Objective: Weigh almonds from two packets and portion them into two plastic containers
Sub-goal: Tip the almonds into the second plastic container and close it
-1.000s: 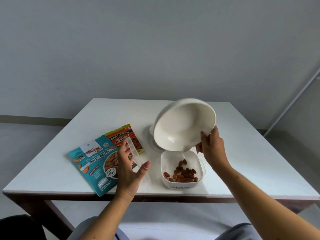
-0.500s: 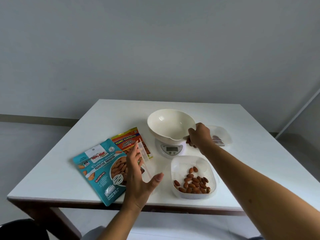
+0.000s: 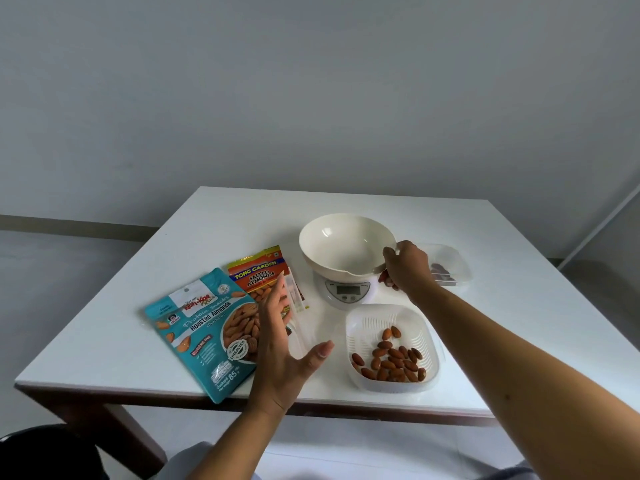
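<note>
Spanning a grey-walled room, white table (image 3: 214, 237), wooden underframe, pale floor

On the tabletop (image 3: 214, 216) I see, at left, the roasted-almond packet (image 3: 204, 327), with the salted-almond packet (image 3: 263, 275) behind it. At centre, the bowl (image 3: 341, 245) sits on the scale (image 3: 346, 291). Before the scale stands a container (image 3: 367, 322) holding almonds (image 3: 391, 362); right of the bowl, a second container (image 3: 450, 261).
</note>
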`<action>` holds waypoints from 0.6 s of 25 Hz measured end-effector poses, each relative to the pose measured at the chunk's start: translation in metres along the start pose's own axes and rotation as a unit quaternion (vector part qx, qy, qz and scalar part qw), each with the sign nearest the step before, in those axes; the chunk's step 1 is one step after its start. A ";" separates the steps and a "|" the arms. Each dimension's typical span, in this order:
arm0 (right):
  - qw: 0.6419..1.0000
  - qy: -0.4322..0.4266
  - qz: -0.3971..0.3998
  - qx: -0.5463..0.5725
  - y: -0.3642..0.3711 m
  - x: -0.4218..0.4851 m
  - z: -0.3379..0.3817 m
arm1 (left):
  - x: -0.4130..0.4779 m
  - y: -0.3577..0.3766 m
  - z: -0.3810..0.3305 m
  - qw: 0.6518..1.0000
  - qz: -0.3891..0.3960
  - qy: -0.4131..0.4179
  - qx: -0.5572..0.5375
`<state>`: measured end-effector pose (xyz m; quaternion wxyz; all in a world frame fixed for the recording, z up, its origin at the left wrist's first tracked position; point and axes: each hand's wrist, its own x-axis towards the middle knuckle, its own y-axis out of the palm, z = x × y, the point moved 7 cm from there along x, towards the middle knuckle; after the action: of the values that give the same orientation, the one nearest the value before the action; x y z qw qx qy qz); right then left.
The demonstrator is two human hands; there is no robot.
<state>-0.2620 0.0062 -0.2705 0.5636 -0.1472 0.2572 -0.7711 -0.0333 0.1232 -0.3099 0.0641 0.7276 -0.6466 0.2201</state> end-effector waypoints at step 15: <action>0.994 -0.077 -0.019 0.077 -0.039 -0.101 -0.101 | 0.013 0.074 -0.045 0.925 0.256 0.081 0.269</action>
<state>-0.3124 0.1343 -0.3255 0.5766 -0.1670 0.1504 -0.7855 -0.1154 0.1168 -0.2783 -0.1403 0.5071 -0.7199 0.4527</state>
